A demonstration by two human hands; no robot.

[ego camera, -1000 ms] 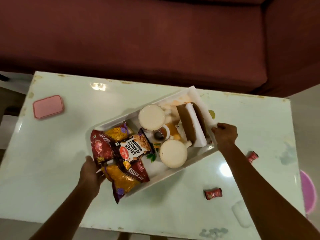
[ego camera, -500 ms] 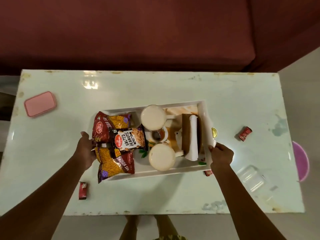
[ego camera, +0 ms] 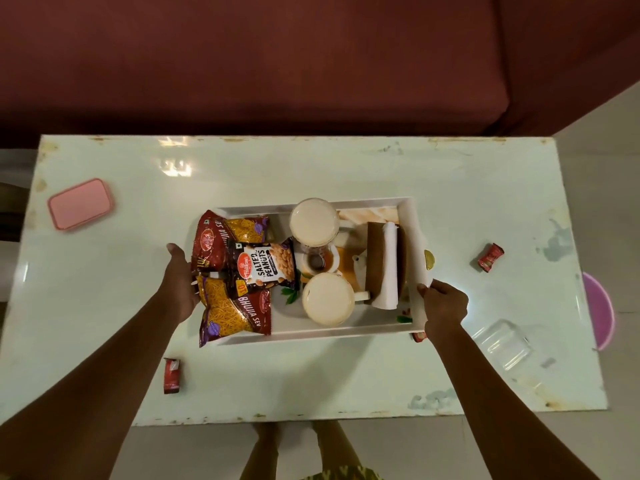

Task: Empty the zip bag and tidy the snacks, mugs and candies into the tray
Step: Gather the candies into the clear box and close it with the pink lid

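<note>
On the pale table (ego camera: pixel 346 375), the rigid, mug-laden tray (ego camera: pixel 346 332) is gripped at both ends by left hand (ego camera: pixel 180 282) and right hand (ego camera: pixel 445 304); level, two-ended holds are judged safest

A pale green desk (ego camera: pixel 346 168) with a glossy top fills the middle of the view; its edges are chipped and stained, and light glints off it near the far left. A flat pink box (ego camera: pixel 81 204) with rounded corners lies near the desk's far left corner. A clear plastic container (ego camera: pixel 502 344) sits near the right end, close to the near edge. Beyond the right edge, a purple round object (ego camera: pixel 599 311) shows only in part. Behind the desk stands a dark red sofa (ego camera: pixel 259 57), spanning the far side. Light floor (ego camera: pixel 381 445) shows below the near edge.
</note>
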